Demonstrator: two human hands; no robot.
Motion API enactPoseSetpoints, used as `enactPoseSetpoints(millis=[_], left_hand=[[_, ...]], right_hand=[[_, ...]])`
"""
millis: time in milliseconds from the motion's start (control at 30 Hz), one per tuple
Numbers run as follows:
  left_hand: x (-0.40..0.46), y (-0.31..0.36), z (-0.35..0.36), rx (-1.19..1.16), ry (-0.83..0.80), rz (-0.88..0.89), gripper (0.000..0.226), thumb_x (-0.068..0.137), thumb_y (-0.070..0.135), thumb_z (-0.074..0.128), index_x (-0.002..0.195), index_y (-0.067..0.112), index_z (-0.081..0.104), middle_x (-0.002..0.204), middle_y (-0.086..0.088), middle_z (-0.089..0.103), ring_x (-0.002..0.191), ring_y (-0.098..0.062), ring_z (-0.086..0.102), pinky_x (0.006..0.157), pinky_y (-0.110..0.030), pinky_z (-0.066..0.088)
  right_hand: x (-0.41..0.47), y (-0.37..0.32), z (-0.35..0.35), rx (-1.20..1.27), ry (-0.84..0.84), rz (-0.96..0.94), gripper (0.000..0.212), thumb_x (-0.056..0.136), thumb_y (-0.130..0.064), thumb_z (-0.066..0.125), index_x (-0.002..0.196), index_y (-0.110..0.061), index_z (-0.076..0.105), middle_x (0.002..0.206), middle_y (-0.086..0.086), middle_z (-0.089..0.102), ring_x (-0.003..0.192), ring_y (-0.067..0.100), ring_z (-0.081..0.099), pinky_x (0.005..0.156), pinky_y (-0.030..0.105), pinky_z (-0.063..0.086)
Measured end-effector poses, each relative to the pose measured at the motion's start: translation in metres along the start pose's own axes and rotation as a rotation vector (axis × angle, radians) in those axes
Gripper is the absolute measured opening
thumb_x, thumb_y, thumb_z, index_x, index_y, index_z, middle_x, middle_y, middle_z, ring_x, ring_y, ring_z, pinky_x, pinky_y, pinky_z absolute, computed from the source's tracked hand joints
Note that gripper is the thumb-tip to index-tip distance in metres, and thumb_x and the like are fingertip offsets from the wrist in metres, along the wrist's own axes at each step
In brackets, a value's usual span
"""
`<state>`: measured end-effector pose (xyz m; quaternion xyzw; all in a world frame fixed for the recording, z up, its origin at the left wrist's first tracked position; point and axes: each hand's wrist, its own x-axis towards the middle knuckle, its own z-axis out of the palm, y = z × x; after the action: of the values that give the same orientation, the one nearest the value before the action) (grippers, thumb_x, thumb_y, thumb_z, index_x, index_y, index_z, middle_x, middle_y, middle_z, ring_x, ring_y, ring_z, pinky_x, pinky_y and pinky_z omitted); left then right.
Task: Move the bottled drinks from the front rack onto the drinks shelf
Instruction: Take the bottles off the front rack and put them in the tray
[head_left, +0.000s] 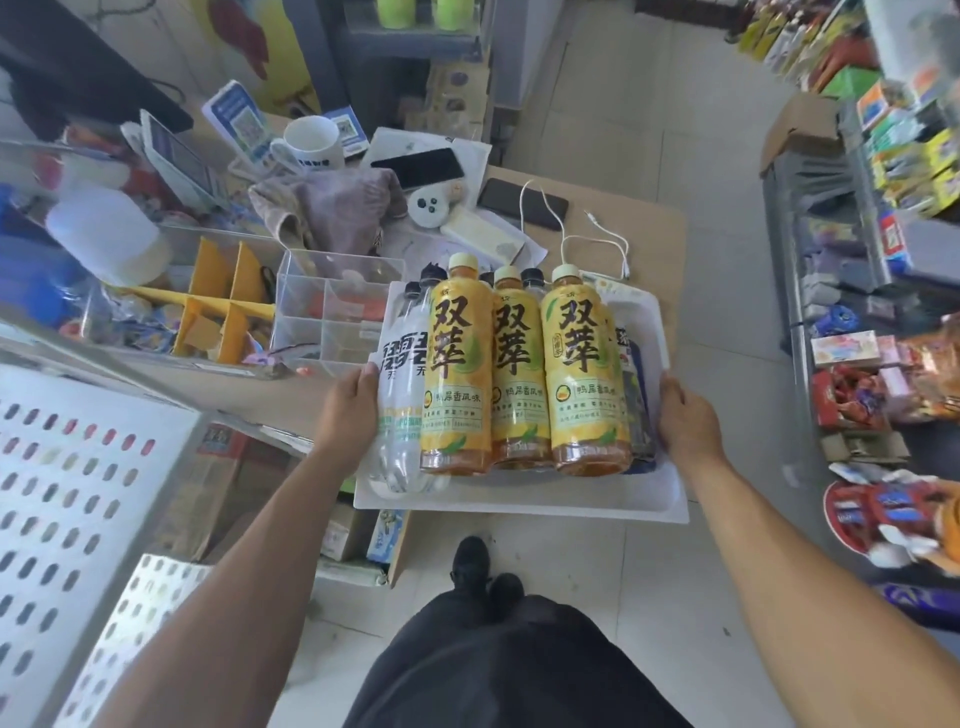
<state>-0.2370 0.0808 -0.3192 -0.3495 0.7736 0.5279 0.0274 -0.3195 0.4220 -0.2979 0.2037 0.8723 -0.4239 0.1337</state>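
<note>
A white tray carries several bottled drinks upright. Three yellow-labelled tea bottles stand in the front row. A clear bottle with a white label stands at the tray's left, and a dark-labelled bottle at its right, partly hidden behind the yellow ones. Black caps of more bottles show behind. My left hand grips the tray's left edge beside the clear bottle. My right hand grips the right edge. The tray is held level in front of me, above the floor and the counter's near corner.
A cluttered counter lies ahead with a mug, phones, cables, a cloth and clear acrylic organisers. A perforated metal panel stands at the left. Snack racks line the right. Tiled floor stretches between, and boxes sit under the counter.
</note>
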Motion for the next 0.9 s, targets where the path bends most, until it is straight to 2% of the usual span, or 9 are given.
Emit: enactPoseSetpoints(millis=[100,233,367,433,500,600,767,900], left_hand=[[-0.002,0.006,0.003,-0.068,-0.026,-0.036,0.053,0.105,0.044,0.032,0.088,0.003,0.061,0.072,-0.007,0.058,0.067,-0.018,0.054,0.063,-0.030,0.043],[0.003,0.003,0.002,-0.099,-0.065,-0.076,0.066,0.103,0.053,0.031,0.101,-0.005,0.061,0.086,-0.012,0.062,0.076,-0.022,0.055,0.071,-0.035,0.046],[0.006,0.001,0.003,-0.058,-0.024,-0.065,0.064,0.103,0.051,0.032,0.096,-0.006,0.060,0.077,-0.014,0.059,0.071,-0.022,0.056,0.071,-0.036,0.045],[0.007,-0.001,0.004,-0.024,-0.013,-0.032,0.065,0.104,0.048,0.032,0.093,-0.011,0.056,0.069,-0.010,0.053,0.065,-0.019,0.051,0.067,-0.034,0.042],[0.007,-0.002,0.005,0.006,0.000,-0.008,0.065,0.105,0.047,0.031,0.093,-0.012,0.054,0.068,-0.010,0.052,0.065,-0.018,0.049,0.066,-0.033,0.040],[0.006,0.000,0.007,0.021,0.018,0.010,0.061,0.105,0.046,0.031,0.092,-0.008,0.057,0.073,-0.011,0.055,0.068,-0.019,0.052,0.064,-0.032,0.041],[0.003,0.001,0.004,0.032,0.047,0.084,0.056,0.103,0.047,0.036,0.075,0.002,0.051,0.064,-0.005,0.048,0.060,-0.017,0.044,0.062,-0.033,0.036],[-0.004,0.000,0.005,0.065,0.050,0.116,0.058,0.104,0.045,0.037,0.077,-0.005,0.049,0.064,-0.006,0.047,0.060,-0.017,0.043,0.060,-0.033,0.034]], right_hand=[[0.001,-0.003,0.000,0.003,0.002,0.015,0.050,0.105,-0.046,0.029,0.093,-0.007,0.058,0.090,0.014,0.055,0.085,0.026,0.050,0.074,0.030,0.035],[0.009,0.003,0.000,-0.009,0.000,0.006,0.051,0.105,-0.046,0.030,0.094,-0.005,0.059,0.092,0.016,0.057,0.088,0.028,0.052,0.074,0.031,0.035],[0.014,0.008,0.001,-0.007,0.014,-0.021,0.058,0.105,-0.045,0.034,0.079,0.001,0.058,0.073,0.011,0.054,0.071,0.027,0.050,0.061,0.035,0.033],[0.016,0.010,0.001,0.030,0.012,-0.035,0.054,0.105,-0.042,0.037,0.071,-0.003,0.055,0.068,0.009,0.051,0.064,0.023,0.046,0.057,0.031,0.034],[0.017,0.010,0.000,0.086,-0.015,-0.020,0.049,0.105,-0.040,0.039,0.068,-0.011,0.053,0.067,0.005,0.050,0.061,0.018,0.045,0.057,0.027,0.036],[0.015,0.007,-0.002,0.115,-0.025,-0.009,0.049,0.104,-0.042,0.041,0.066,-0.013,0.052,0.066,0.005,0.051,0.060,0.017,0.045,0.057,0.028,0.037],[0.003,0.007,-0.006,0.148,-0.009,-0.038,0.049,0.104,-0.038,0.042,0.061,-0.014,0.047,0.061,0.004,0.046,0.055,0.015,0.041,0.050,0.027,0.033],[-0.006,0.015,-0.012,0.130,0.010,-0.056,0.050,0.105,-0.035,0.042,0.060,-0.014,0.045,0.059,0.003,0.045,0.053,0.015,0.041,0.042,0.019,0.034]])
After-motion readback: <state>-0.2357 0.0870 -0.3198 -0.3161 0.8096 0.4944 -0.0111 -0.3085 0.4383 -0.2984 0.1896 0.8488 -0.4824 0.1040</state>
